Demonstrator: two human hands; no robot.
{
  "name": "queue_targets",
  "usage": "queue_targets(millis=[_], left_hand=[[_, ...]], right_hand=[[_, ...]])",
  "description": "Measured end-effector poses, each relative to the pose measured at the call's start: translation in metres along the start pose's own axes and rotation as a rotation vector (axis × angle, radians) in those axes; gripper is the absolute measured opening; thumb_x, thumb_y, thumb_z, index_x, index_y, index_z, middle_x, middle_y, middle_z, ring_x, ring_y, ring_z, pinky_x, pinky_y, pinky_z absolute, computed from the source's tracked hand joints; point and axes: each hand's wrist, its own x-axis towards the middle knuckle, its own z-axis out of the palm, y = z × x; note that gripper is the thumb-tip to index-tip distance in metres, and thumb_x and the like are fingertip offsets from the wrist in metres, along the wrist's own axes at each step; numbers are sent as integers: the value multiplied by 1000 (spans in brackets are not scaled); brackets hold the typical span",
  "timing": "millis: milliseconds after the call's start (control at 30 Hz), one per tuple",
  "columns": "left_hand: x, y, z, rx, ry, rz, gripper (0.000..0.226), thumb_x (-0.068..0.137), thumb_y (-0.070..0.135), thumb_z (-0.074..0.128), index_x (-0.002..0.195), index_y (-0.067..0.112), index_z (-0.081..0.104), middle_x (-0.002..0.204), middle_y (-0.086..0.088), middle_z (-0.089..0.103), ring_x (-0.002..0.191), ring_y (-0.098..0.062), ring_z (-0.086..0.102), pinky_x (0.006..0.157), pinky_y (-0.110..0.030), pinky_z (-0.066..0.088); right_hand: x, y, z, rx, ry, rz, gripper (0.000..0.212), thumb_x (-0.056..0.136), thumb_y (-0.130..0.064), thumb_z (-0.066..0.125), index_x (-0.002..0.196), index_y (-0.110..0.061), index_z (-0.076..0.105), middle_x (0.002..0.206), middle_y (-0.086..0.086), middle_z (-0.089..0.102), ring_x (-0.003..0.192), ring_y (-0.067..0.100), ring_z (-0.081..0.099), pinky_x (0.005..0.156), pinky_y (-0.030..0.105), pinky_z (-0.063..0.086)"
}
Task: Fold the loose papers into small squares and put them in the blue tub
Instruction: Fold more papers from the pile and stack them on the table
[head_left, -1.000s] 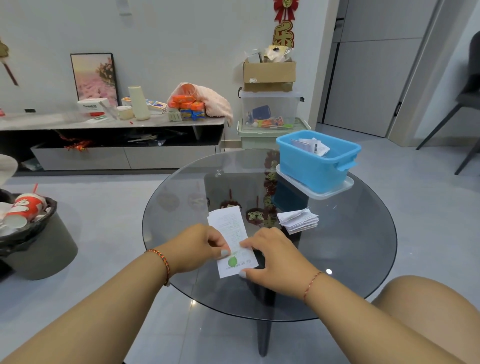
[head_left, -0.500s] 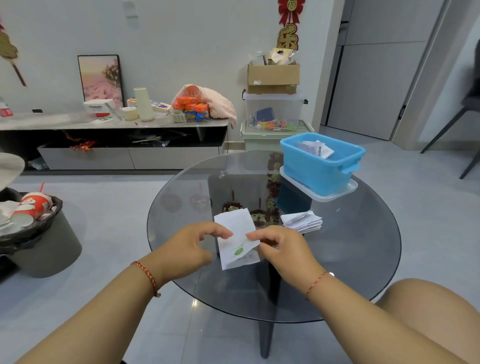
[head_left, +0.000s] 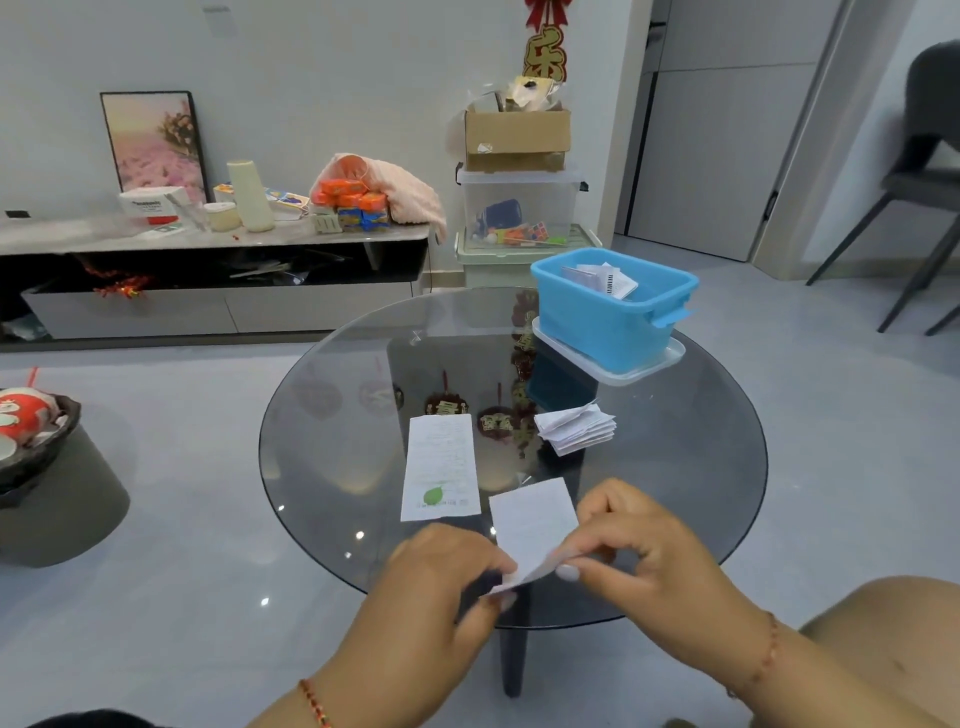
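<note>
Both hands hold a blank white slip (head_left: 532, 525) above the near edge of the round glass table (head_left: 701, 467). My left hand (head_left: 441, 577) pinches its lower left corner and my right hand (head_left: 639, 545) pinches its lower right edge. A printed receipt with a green leaf mark (head_left: 441, 465) lies flat on the glass just left of the slip. A small stack of folded papers (head_left: 575, 428) sits further back, to the right. The blue tub (head_left: 613, 312) stands at the table's far right on a white lid, with folded papers inside.
A dark bin (head_left: 47, 467) with red cups stands on the floor at left. Behind the table are a low TV cabinet (head_left: 208, 280) with clutter and stacked storage boxes (head_left: 519, 208). A dark chair (head_left: 924, 208) is at far right. My bare knee (head_left: 883, 649) is at lower right.
The receipt with the leaf mark, held up by both hands earlier, now lies flat on the glass. Both hands now hold a separate blank slip nearer to me.
</note>
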Motion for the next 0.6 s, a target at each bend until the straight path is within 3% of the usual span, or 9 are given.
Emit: queue_targets(millis=[100,200,267,333,433,500,600], left_hand=[[0,4,5,-35,30,-43,8,88,38,55,81,35,56,90,21,53,93,0,43,79,-14,37],[0,8,9,-58,57,-119,12,91,40,51,90,29,55,93,15,52,92,-4,45,79,-18,40],[0,11,12,-112,97,-168,8,91,36,53,85,33,48,90,15,52,90,-5,45,74,-15,38],[0,14,15,-173,144,-230,20,89,34,57,86,43,39,85,17,52,90,-5,46,72,-14,37],[-1,16,21,-195,193,-278,47,84,31,64,106,52,27,81,17,55,90,-3,48,77,-13,37],[-2,13,26,-150,228,-257,65,80,28,69,119,51,22,88,21,52,90,0,47,78,-13,36],[-5,5,31,50,283,-157,68,74,27,73,127,44,35,98,27,41,94,3,36,83,-15,36]], right_hand=[[-4,8,-2,-59,-38,47,7,77,-26,74,79,-32,73,92,-16,56,86,8,55,70,11,41],[-3,15,-2,-205,-55,72,10,78,-37,69,82,-28,68,97,-17,58,98,5,51,76,10,37],[0,17,2,-248,-30,137,12,81,-39,65,77,-28,63,84,-10,58,86,2,50,69,13,37],[2,16,7,-199,-8,222,10,84,-29,67,85,-35,60,74,-8,58,75,4,52,65,13,40],[6,14,13,-137,18,299,38,83,-22,69,100,-46,45,74,-14,63,67,4,55,66,12,43],[8,14,15,-146,33,323,43,81,-23,70,101,-46,40,71,-14,63,63,3,54,65,13,43],[10,13,17,-215,22,340,40,80,-26,71,96,-42,38,67,-10,62,62,1,53,61,14,42]])
